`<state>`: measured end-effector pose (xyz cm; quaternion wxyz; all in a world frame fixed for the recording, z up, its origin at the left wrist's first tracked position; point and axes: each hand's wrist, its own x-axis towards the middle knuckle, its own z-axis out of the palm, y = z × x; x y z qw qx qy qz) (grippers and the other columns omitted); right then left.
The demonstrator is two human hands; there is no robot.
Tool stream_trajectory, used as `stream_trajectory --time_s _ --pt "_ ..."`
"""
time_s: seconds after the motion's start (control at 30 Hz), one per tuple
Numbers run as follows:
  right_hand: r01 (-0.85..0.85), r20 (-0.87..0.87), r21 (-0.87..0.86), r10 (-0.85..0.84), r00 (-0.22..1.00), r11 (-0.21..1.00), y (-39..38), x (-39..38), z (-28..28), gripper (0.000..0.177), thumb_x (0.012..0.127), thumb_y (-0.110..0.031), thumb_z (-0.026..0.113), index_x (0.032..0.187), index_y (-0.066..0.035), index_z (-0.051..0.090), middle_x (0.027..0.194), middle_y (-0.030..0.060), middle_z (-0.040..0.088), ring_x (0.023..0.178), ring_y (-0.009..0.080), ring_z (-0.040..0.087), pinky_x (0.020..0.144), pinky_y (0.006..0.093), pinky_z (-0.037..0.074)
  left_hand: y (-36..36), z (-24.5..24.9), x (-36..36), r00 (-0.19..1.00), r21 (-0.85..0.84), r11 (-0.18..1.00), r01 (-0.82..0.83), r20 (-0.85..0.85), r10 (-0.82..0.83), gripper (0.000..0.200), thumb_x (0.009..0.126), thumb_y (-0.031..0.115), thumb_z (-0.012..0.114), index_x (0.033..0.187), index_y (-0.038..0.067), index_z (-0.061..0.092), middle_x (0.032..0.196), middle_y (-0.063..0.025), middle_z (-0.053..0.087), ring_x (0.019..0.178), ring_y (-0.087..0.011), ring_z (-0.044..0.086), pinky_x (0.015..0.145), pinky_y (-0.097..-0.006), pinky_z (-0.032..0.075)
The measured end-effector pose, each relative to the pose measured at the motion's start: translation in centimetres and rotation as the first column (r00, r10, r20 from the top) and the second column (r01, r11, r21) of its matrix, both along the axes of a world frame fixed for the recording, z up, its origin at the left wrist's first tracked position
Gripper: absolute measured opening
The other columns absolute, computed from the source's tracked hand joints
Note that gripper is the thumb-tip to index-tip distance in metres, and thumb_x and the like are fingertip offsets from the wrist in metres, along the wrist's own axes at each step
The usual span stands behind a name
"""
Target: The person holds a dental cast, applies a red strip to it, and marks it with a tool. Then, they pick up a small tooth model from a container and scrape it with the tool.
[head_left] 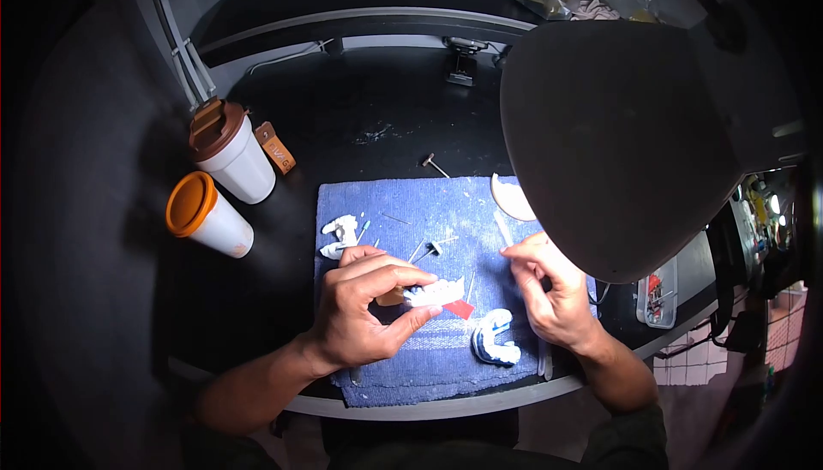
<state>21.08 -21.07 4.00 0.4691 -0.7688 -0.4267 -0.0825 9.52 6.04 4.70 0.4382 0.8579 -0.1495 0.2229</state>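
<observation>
My left hand (364, 303) pinches a white dental model (435, 293) with a row of teeth between thumb and fingers, above the blue cloth. A small red sheet (460, 309) shows just under the model's right end. My right hand (553, 290) is closed in a pinch to the right of it; a pale thin strip (504, 230) shows just beyond its fingertips, and I cannot tell whether they grip it. Below and between the hands lies a white and blue dental cast (495, 339). Several thin rotary bits (435, 248) lie behind the left hand.
The blue cloth (403, 200) covers the table's front. White cast pieces (343, 230) lie on its left. Two lidded cups (244, 170) stand at the left. A large dark lamp head (617, 144) hangs over the right. A plastic box (658, 300) holds small tools.
</observation>
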Motion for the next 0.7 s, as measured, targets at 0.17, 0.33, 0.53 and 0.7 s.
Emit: stream_trajectory --time_s 0.17,0.33,0.53,0.7 --pt "-0.042 -0.302 0.292 0.133 0.944 0.956 -0.6 -0.8 -1.1 0.029 0.099 0.015 0.057 0.123 0.007 0.072 0.105 0.0065 0.063 0.084 0.0082 0.055 0.076 0.0246 0.046 -0.1 0.1 0.0 1.000 0.009 1.000 0.003 -0.008 -0.003 0.031 0.079 0.017 0.096 0.105 0.008 0.082 0.094 -0.0058 0.082 0.084 -0.0187 0.076 0.100 -0.0366 0.043" --pt "-0.045 -0.375 0.267 0.147 0.915 0.963 -0.9 -1.3 0.1 0.034 0.088 0.018 0.060 0.120 0.010 0.070 0.107 0.0125 0.065 0.092 0.0155 0.064 0.087 0.0280 0.053 -0.4 0.3 -0.2 1.000 0.149 0.989 -0.021 0.002 0.021 0.030 0.077 0.021 0.096 0.103 0.011 0.083 0.097 -0.0023 0.082 0.097 -0.0176 0.073 0.110 -0.0421 0.035" --pt "-0.199 -0.131 0.207 0.229 0.965 0.958 0.1 -1.7 1.1 0.029 0.083 0.000 0.088 0.103 0.003 0.067 0.095 0.0116 0.065 0.082 0.0159 0.061 0.075 0.0311 0.049 -0.7 -1.0 -0.4 1.000 0.284 0.959 0.012 -0.018 -0.007 0.029 0.077 0.028 0.096 0.100 0.014 0.085 0.101 0.0004 0.082 0.112 -0.0169 0.068 0.115 -0.0497 0.026" --pt "-0.313 -0.258 0.079 0.323 0.911 0.946 -1.0 -2.0 1.1 0.021 0.097 -0.013 0.065 0.104 0.006 0.067 0.084 0.0160 0.071 0.076 0.0215 0.065 0.074 0.0335 0.054 -0.8 -0.9 -0.3 1.000 0.278 0.960 0.022 -0.021 -0.017 0.028 0.077 0.029 0.096 0.101 0.016 0.085 0.101 0.0039 0.078 0.111 -0.0163 0.067 0.115 -0.0504 0.027"
